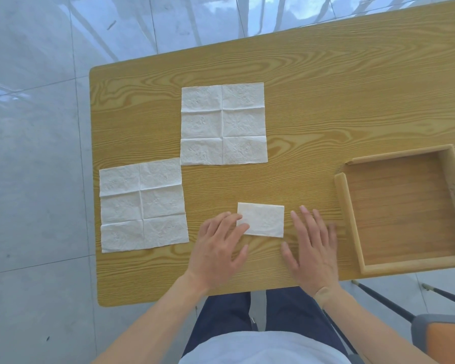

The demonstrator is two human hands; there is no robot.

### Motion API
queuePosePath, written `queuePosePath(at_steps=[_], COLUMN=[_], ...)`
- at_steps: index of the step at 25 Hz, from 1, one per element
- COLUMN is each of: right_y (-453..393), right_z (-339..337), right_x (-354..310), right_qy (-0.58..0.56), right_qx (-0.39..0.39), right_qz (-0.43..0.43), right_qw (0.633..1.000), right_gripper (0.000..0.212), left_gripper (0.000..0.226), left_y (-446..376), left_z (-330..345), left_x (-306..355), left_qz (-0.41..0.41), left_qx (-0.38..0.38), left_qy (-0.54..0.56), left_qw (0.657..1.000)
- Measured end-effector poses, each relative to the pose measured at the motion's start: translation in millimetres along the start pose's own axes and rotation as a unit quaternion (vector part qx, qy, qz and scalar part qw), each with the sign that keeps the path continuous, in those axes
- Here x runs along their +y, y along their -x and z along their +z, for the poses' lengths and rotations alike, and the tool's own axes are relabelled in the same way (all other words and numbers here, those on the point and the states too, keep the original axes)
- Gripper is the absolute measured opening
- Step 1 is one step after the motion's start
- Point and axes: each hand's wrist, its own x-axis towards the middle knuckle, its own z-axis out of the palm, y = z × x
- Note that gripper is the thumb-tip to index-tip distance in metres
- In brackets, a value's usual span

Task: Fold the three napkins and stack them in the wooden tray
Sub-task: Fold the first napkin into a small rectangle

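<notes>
Napkins (223,124) (143,205) lie spread flat at my left, waiting their turn, and the folded napkin (262,219) sits before me, close to the empty wooden tray (348,206) for a short carry. My left hand (218,245) is open, fingertips (243,227) resting on its near-left corner. My right hand (313,248) lies flat and empty on the table (326,95) just beside it.

No readable text, label or number anywhere.

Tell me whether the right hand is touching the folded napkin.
Apart. The head view shows bare table between the right hand and the folded napkin; only the left hand overlaps its corner.
</notes>
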Motion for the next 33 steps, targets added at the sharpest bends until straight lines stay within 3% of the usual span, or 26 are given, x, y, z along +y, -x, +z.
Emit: queuePosePath(at_steps=[3, 5, 10, 17, 26, 30, 33], right_y=[12.4, 16.7, 13.3, -23.7, -39.2, -44.6, -44.7], right_z=[5.6, 9.8, 10.6, 0.0, -30.5, -45.0, -52.9], right_x=[-2.1, -2.3, -1.1, -2.5, -16.2, -22.9, -26.4], right_qy=[0.035, 0.066, 0.083, 0.081, 0.106, 0.085, 0.068], right_qx=[-0.027, -0.043, -0.061, -0.088, -0.164, -0.175, -0.183], right_qz=[-0.132, -0.158, -0.156, -0.161, -0.156, -0.166, -0.185], right_qw=[0.990, 0.984, 0.982, 0.980, 0.968, 0.967, 0.963], right_gripper=[0.064, 0.063, 0.063, 0.064, 0.061, 0.053, 0.047], left_gripper=[0.051, 0.059, 0.068, 0.065, 0.062, 0.064, 0.060], left_y=[11.9, 16.6, 21.4, 6.6, -4.5, -2.3, 8.9], left_z=[3.4, 5.7, 10.1, 6.1, -13.0, -24.0, -33.2], left_x=[-9.5, -12.3, -13.3, -7.8, 5.2, 14.4, 18.6], left_qz=[0.018, 0.017, 0.009, -0.051, -0.080, -0.107, -0.215], left_qx=[-0.051, -0.084, -0.128, -0.136, -0.199, -0.187, -0.151], left_qy=[-0.070, -0.095, -0.125, -0.133, -0.140, -0.072, 0.050], left_qw=[0.996, 0.992, 0.984, 0.980, 0.967, 0.974, 0.964])
